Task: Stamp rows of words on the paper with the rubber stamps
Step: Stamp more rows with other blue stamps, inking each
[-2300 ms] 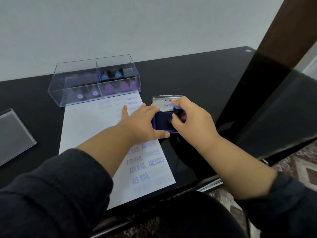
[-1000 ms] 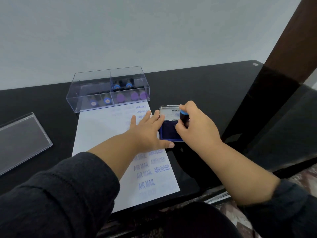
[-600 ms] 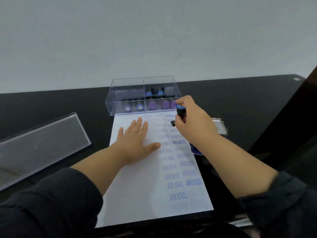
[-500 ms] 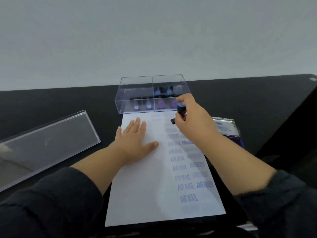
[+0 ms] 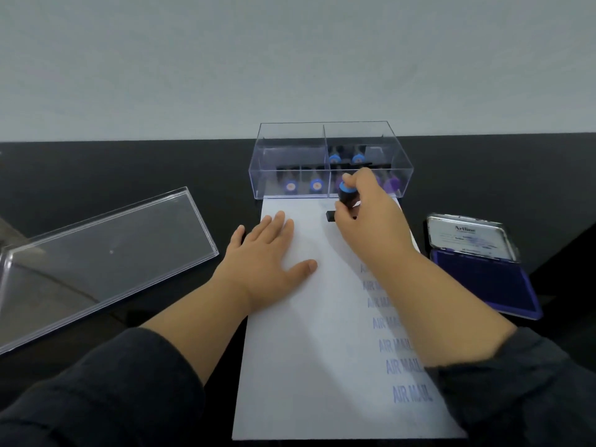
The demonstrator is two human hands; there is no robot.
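Ink loaded a moment ago at the ink pad [image 5: 483,279], the rubber stamp [image 5: 345,201] now sits at the top of the paper [image 5: 309,350], pinched in the right hand [image 5: 371,221] just below the clear stamp box [image 5: 329,162], so a fresh word is probably about to head a new row. Beside it, the left hand [image 5: 267,262], which steadied the pad earlier, lies flat with fingers spread, pinning the sheet left of the AIR MAIL column [image 5: 396,343]. Everything rests on a glossy black table [image 5: 96,169] against a pale wall [image 5: 290,59], with the box lid [image 5: 96,253] at middle left.
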